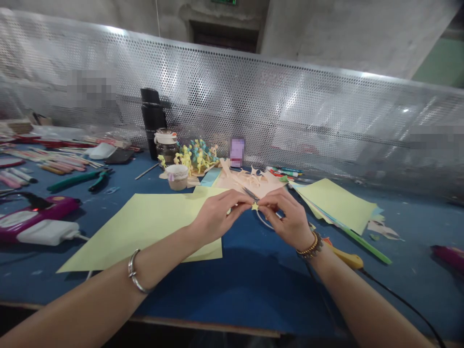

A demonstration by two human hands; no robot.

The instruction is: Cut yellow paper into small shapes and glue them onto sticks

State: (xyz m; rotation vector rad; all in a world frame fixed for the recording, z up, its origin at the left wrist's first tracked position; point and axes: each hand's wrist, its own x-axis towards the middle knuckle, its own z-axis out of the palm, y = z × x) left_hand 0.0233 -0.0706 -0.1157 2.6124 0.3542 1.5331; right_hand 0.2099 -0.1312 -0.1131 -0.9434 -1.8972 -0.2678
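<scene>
As my left hand [219, 212] and right hand [286, 215] pinch the star [254, 206], I perhaps shape it; the next move needs gentleness.

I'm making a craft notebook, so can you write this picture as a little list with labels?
Left hand: grip on a small yellow star
Right hand: fingertips on the same star
Under left wrist: big yellow sheet
Far left: green-handled pliers
Back: black flask, beside a jar
In front of jar: little cup
Tabletop: blue
</scene>
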